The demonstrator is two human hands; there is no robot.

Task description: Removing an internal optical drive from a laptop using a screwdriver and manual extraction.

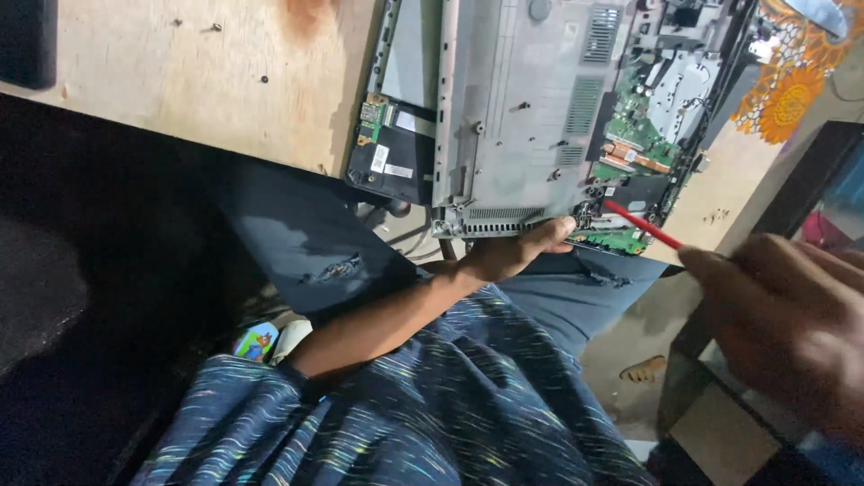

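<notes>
At the far left a plywood table [180, 81] carries a few small dark screws [216, 27] on its bare top. Further right, over the table's near edge, lies an opened laptop [504, 117] turned underside up: a dark inner section with a small green board [371, 112] shows at its left, then the grey bottom cover [513, 99] with its vent slots, and beyond that the exposed green mainboard [634, 135] with copper heat pipes.

The left hand [513, 254] comes up from below, its forearm crossing a patterned blue shirt [432, 405], and rests against the near edge of the grey cover, fingers curled at the corner and thumb laid along the edge; how firmly it pinches the cover cannot be told.

Just right of that thumb, a thin red screwdriver [641, 224] slants down to the right, its tip set into the corner of the laptop near the mainboard (very close to the left hand's fingertips). Its handle end runs into the right hand [792, 315], which is large and blurred at the right edge, fingers closed around the tool, well apart from the laptop itself.
</notes>
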